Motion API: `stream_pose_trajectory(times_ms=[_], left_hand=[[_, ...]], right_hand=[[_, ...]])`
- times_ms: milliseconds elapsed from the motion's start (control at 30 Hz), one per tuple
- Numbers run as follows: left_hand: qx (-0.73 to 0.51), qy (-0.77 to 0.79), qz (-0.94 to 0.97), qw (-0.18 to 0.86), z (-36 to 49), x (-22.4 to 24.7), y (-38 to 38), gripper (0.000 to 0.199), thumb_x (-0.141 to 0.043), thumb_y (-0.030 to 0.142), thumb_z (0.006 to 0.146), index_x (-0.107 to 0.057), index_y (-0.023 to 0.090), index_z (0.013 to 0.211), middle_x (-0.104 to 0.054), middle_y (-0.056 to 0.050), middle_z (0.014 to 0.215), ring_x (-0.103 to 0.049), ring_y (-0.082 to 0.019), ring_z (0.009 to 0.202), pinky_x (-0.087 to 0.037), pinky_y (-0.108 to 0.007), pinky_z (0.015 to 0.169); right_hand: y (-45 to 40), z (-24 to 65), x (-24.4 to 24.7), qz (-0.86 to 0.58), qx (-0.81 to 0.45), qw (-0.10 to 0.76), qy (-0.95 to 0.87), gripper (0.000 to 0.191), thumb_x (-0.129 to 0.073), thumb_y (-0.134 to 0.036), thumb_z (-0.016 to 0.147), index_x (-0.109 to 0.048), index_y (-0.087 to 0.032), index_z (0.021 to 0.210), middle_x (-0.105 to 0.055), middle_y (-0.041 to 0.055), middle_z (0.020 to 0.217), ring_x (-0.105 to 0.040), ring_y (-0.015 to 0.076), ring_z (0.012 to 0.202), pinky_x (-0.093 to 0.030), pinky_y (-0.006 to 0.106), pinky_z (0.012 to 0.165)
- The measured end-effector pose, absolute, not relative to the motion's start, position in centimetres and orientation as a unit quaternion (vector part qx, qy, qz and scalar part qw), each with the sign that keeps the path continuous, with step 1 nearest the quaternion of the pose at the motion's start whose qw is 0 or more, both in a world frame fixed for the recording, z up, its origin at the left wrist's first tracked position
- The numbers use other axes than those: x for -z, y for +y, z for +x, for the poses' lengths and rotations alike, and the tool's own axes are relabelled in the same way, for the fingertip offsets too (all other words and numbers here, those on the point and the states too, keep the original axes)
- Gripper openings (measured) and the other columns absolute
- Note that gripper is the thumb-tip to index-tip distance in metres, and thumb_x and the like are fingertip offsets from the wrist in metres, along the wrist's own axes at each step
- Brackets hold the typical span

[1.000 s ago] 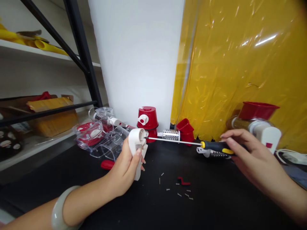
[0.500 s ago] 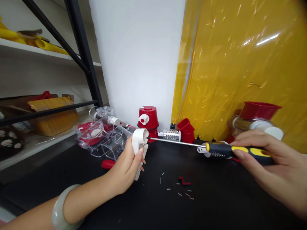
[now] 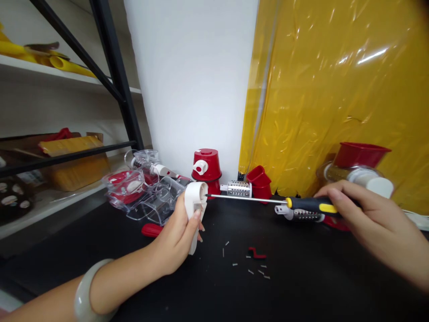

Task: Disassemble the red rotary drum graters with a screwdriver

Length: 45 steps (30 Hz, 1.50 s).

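My left hand (image 3: 181,237) is closed around a white plastic part (image 3: 194,197), held upright above the black table. The part's rounded top end has an opening facing right. In my right hand (image 3: 372,219) is a screwdriver (image 3: 308,205) with a black and yellow handle, gripped between thumb and fingers. Its long shaft points left, and the tip is at the opening of the white part; how deep it reaches I cannot tell. Below, several small screws (image 3: 261,272) lie scattered on the table near a bent red piece (image 3: 257,253).
Behind stand a red base (image 3: 207,163), a drum grater (image 3: 238,189) and a red hopper (image 3: 259,182). Clear plastic parts (image 3: 161,199) pile up at left, by a red piece (image 3: 151,230). Another drum grater (image 3: 304,215) lies at right. A shelf frame (image 3: 117,71) borders the left.
My right hand has shifted its grip on the screwdriver handle, with the thumb now on top. The screwdriver tip stays at the white part, and my left hand has barely moved.
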<state>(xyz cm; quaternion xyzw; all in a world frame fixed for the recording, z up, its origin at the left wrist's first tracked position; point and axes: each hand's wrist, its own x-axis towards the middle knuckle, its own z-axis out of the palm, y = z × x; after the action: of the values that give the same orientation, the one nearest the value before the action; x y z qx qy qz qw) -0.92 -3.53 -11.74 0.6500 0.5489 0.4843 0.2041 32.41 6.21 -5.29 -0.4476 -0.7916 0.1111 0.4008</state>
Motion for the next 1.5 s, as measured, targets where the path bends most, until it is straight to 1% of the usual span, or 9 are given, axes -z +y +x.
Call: stream_pose_trajectory(times_ms=[333, 567, 700, 800, 867, 1000, 1233, 1400, 1500], left_hand=[[-0.477, 0.557, 0.652, 0.194, -1.2, 11.7, -3.4, 0.050, -0.032, 0.049, 0.101, -0.020, 0.024, 0.142, -0.055, -0.002, 0.085, -0.060, -0.015, 0.064, -0.054, -0.033, 0.062], [-0.477, 0.556, 0.649, 0.207, -0.8, 11.7, -3.5, 0.048, -0.031, 0.048, 0.101, -0.021, 0.023, 0.142, -0.056, -0.001, 0.080, -0.060, -0.016, 0.061, -0.054, -0.033, 0.060], [-0.472, 0.559, 0.656, 0.185, -0.7, 11.6, -3.7, 0.047, -0.033, 0.043, 0.102, -0.023, 0.022, 0.142, -0.057, -0.002, 0.082, -0.060, -0.016, 0.061, -0.053, -0.033, 0.060], [-0.467, 0.563, 0.661, 0.169, -0.6, 11.5, -3.8, 0.048, -0.034, 0.042, 0.101, -0.023, 0.021, 0.143, -0.057, -0.002, 0.082, -0.059, -0.016, 0.060, -0.053, -0.032, 0.059], [-0.467, 0.566, 0.659, 0.166, -0.6, 11.4, -3.8, 0.050, -0.034, 0.043, 0.101, -0.022, 0.020, 0.144, -0.057, -0.003, 0.084, -0.060, -0.016, 0.062, -0.053, -0.032, 0.059], [-0.465, 0.573, 0.655, 0.165, -0.6, 11.3, -3.7, 0.050, -0.032, 0.043, 0.101, -0.020, 0.021, 0.145, -0.056, -0.004, 0.087, -0.060, -0.016, 0.064, -0.053, -0.033, 0.061], [-0.469, 0.564, 0.659, 0.164, -0.6, 11.4, -3.7, 0.050, -0.032, 0.042, 0.102, -0.019, 0.020, 0.145, -0.056, -0.003, 0.085, -0.058, -0.016, 0.063, -0.053, -0.034, 0.062], [-0.471, 0.565, 0.659, 0.156, -0.7, 11.5, -3.7, 0.049, -0.030, 0.044, 0.102, -0.019, 0.021, 0.144, -0.055, -0.004, 0.089, -0.058, -0.015, 0.065, -0.053, -0.032, 0.062], [-0.465, 0.567, 0.665, 0.142, -0.7, 11.5, -3.7, 0.049, -0.029, 0.044, 0.102, -0.019, 0.020, 0.143, -0.054, -0.004, 0.089, -0.058, -0.014, 0.065, -0.053, -0.032, 0.062]], right_hand=[[6.8, 33.2, 5.4, -0.341, -0.054, 0.450, -0.823, 0.021, -0.059, -0.046, 0.087, -0.059, -0.028, 0.097, -0.063, 0.0018, 0.091, -0.062, 0.0186, 0.082, -0.050, 0.024, 0.065], [7.1, 33.2, 5.8, -0.408, -0.177, 0.471, -0.762, 0.039, -0.072, -0.053, 0.074, -0.056, -0.030, 0.100, -0.061, 0.0015, 0.099, -0.061, 0.0174, 0.078, -0.050, 0.022, 0.059], [7.1, 32.6, 6.1, -0.432, -0.383, 0.416, -0.702, 0.043, -0.048, -0.068, 0.086, -0.054, -0.028, 0.101, -0.064, 0.0021, 0.074, -0.059, 0.0184, 0.057, -0.047, 0.026, 0.049], [6.8, 32.3, 5.8, -0.466, -0.387, 0.366, -0.707, 0.047, -0.041, -0.070, 0.089, -0.054, -0.025, 0.087, -0.056, -0.0002, 0.057, -0.045, 0.0138, 0.042, -0.035, 0.024, 0.039], [6.7, 32.2, 5.6, -0.468, -0.309, 0.361, -0.745, 0.046, -0.046, -0.068, 0.088, -0.055, -0.023, 0.082, -0.054, -0.0004, 0.061, -0.045, 0.0125, 0.047, -0.037, 0.023, 0.043], [6.9, 32.5, 5.4, -0.409, -0.184, 0.423, -0.787, 0.035, -0.061, -0.058, 0.083, -0.057, -0.026, 0.095, -0.061, 0.0018, 0.086, -0.057, 0.0164, 0.075, -0.048, 0.022, 0.061], [7.0, 32.5, 5.7, -0.404, -0.253, 0.493, -0.727, 0.051, -0.077, -0.056, 0.067, -0.054, -0.030, 0.104, -0.063, 0.0045, 0.113, -0.062, 0.0215, 0.099, -0.054, 0.022, 0.067], [6.7, 32.1, 5.8, -0.455, -0.332, 0.369, -0.739, 0.054, -0.037, -0.072, 0.089, -0.057, -0.024, 0.105, -0.063, 0.0035, 0.072, -0.056, 0.0173, 0.056, -0.049, 0.027, 0.052], [7.0, 32.0, 5.9, -0.467, -0.254, 0.386, -0.754, 0.051, -0.044, -0.072, 0.085, -0.058, -0.024, 0.098, -0.060, 0.0013, 0.069, -0.052, 0.0165, 0.054, -0.046, 0.027, 0.050]])
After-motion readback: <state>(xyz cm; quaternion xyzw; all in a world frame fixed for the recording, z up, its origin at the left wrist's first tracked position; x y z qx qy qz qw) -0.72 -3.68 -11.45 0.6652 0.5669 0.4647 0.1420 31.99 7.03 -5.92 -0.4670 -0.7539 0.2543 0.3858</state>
